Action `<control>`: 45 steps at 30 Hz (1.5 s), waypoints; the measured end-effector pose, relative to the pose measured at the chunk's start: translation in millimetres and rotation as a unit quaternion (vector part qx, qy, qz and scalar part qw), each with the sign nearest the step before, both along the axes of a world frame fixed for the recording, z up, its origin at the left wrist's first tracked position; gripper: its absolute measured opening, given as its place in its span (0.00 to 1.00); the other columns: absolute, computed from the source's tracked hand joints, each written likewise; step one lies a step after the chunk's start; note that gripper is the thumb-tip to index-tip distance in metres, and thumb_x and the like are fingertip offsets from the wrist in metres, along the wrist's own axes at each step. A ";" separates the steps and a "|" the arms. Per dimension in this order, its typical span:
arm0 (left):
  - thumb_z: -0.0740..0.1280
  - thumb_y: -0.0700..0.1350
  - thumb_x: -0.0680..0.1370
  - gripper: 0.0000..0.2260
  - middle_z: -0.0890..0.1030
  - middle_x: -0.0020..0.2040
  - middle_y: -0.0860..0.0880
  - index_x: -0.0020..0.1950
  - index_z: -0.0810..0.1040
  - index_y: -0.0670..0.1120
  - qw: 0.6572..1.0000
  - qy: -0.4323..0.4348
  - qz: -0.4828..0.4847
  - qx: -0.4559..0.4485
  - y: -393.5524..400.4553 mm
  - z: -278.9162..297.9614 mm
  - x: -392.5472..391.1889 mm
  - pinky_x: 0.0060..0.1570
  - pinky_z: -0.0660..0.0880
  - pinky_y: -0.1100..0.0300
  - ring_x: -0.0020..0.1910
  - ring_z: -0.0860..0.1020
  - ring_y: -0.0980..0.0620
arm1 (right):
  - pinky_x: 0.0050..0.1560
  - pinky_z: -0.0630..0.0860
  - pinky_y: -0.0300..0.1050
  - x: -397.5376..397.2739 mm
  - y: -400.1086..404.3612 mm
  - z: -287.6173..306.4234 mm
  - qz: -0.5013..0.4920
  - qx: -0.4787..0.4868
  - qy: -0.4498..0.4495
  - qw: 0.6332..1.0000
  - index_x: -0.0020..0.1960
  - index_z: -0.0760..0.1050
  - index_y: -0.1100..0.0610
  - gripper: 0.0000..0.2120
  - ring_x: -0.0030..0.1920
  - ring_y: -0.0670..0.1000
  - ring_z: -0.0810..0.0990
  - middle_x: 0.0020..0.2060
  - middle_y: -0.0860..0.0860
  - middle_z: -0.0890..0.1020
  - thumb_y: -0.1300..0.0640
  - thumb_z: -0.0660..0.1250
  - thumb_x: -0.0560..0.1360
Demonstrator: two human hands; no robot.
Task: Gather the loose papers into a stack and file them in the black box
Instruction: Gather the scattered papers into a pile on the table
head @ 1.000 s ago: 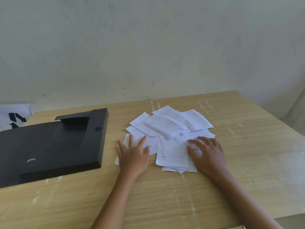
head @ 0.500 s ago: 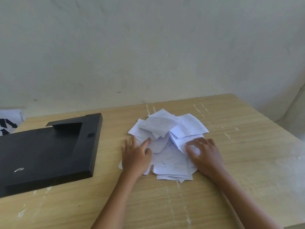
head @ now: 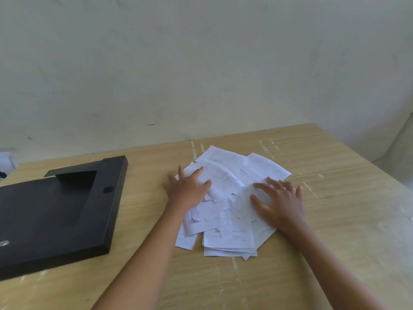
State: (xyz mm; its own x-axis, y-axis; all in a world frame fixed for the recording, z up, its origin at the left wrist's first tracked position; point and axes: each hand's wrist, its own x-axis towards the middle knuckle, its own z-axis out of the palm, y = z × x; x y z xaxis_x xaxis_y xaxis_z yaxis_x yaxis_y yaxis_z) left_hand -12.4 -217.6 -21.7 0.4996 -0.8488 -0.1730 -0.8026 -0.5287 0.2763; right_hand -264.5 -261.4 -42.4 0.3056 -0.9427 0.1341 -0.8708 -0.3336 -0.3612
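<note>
A loose heap of white papers [head: 225, 222] with faint writing lies in the middle of the wooden table, the sheets overlapping at odd angles. My left hand [head: 188, 189] rests flat on the heap's left side, fingers spread over a curled sheet. My right hand [head: 279, 201] presses flat on the right side, fingers apart. Neither hand grips a sheet. The black box [head: 55, 211] lies flat and shut at the left of the table, apart from the papers, with a flap raised at its far edge.
The wooden table [head: 335, 220] shows white scuff marks and ends at the right and far edges. A pale wall [head: 201, 74] stands right behind it. A white object [head: 5, 162] peeks in at the far left edge.
Both hands have slid farther up the heap, pushing the sheets closer together. The far sheets that had bunched up lie flatter now. The view has tilted slightly.
</note>
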 end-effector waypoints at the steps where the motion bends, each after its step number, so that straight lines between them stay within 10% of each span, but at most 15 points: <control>1: 0.52 0.67 0.80 0.26 0.47 0.85 0.47 0.79 0.55 0.72 1.000 0.000 -0.010 0.017 -3.9 -1.6 -0.4 0.75 0.46 0.32 0.82 0.45 0.33 | 0.76 0.51 0.67 -2.2 1.7 0.7 0.012 -0.008 -0.034 0.999 0.62 0.80 0.38 0.24 0.71 0.54 0.69 0.68 0.43 0.79 0.32 0.57 0.72; 4: 0.50 0.56 0.81 0.24 0.50 0.84 0.50 0.76 0.60 0.74 0.999 0.024 -0.045 0.018 -13.6 -2.0 -0.3 0.72 0.40 0.26 0.82 0.43 0.34 | 0.64 0.70 0.55 -8.3 4.8 5.5 0.030 -0.006 -0.217 0.976 0.48 0.85 0.42 0.16 0.57 0.53 0.76 0.47 0.38 0.85 0.38 0.62 0.72; 7: 0.53 0.50 0.79 0.22 0.62 0.80 0.53 0.67 0.72 0.72 0.998 0.034 -0.037 -0.050 -23.5 3.6 0.0 0.73 0.43 0.29 0.81 0.55 0.44 | 0.52 0.67 0.39 -8.8 -0.4 6.6 -0.017 -0.024 -0.344 0.939 0.42 0.83 0.45 0.05 0.55 0.53 0.77 0.41 0.36 0.82 0.48 0.68 0.72; 12: 0.56 0.65 0.79 0.24 0.54 0.83 0.54 0.75 0.64 0.70 0.998 0.025 -0.030 -0.051 -58.0 14.2 -3.5 0.73 0.47 0.27 0.80 0.55 0.40 | 0.68 0.64 0.42 -5.8 -10.3 -0.2 -0.071 0.010 -0.256 0.964 0.60 0.84 0.52 0.15 0.72 0.55 0.69 0.65 0.52 0.81 0.54 0.73 0.73; 18: 0.51 0.72 0.78 0.30 0.43 0.84 0.60 0.80 0.53 0.71 0.994 0.029 -0.095 0.052 -89.3 14.9 -20.9 0.72 0.40 0.24 0.82 0.39 0.33 | 0.66 0.68 0.47 -5.5 -11.6 0.3 -0.055 -0.005 -0.223 0.973 0.54 0.84 0.49 0.11 0.65 0.52 0.73 0.56 0.46 0.84 0.50 0.73 0.72; 23: 0.58 0.64 0.80 0.18 0.61 0.80 0.65 0.70 0.70 0.71 0.984 0.053 -0.168 -0.016 -90.5 6.5 -22.5 0.74 0.44 0.30 0.82 0.51 0.42 | 0.50 0.71 0.43 -9.2 -8.2 4.8 -0.049 0.004 -0.328 0.943 0.44 0.81 0.46 0.05 0.52 0.50 0.78 0.40 0.41 0.83 0.48 0.69 0.70; 27: 0.61 0.62 0.80 0.15 0.73 0.73 0.62 0.67 0.75 0.67 0.964 0.103 -0.205 -0.132 -72.7 6.8 -22.2 0.76 0.55 0.35 0.76 0.68 0.52 | 0.59 0.73 0.48 -11.1 -8.2 5.0 -0.042 0.007 -0.327 0.944 0.56 0.81 0.47 0.20 0.59 0.51 0.78 0.52 0.44 0.83 0.42 0.64 0.67; 31: 0.62 0.55 0.82 0.19 0.72 0.74 0.60 0.73 0.72 0.62 0.953 0.059 -0.173 -0.242 -25.5 1.6 -3.5 0.73 0.66 0.45 0.75 0.69 0.52 | 0.79 0.55 0.57 -9.2 -7.2 5.3 -0.030 0.044 -0.217 0.975 0.71 0.74 0.46 0.31 0.75 0.51 0.68 0.69 0.45 0.77 0.40 0.60 0.69; 36: 0.57 0.65 0.79 0.28 0.67 0.76 0.58 0.78 0.64 0.60 0.986 -0.030 -0.041 -0.161 46.4 -22.3 35.2 0.73 0.58 0.37 0.77 0.61 0.47 | 0.81 0.44 0.54 -8.7 -1.6 11.8 -0.012 0.087 -0.181 0.980 0.74 0.71 0.45 0.32 0.79 0.48 0.60 0.73 0.47 0.74 0.40 0.57 0.70; 45: 0.58 0.55 0.81 0.22 0.66 0.77 0.45 0.73 0.70 0.49 0.986 0.029 0.064 -0.151 60.7 -29.9 -18.9 0.79 0.50 0.42 0.82 0.55 0.42 | 0.71 0.68 0.55 1.3 39.9 7.6 0.017 0.071 -0.199 0.977 0.69 0.75 0.52 0.21 0.71 0.55 0.72 0.71 0.50 0.75 0.47 0.66 0.78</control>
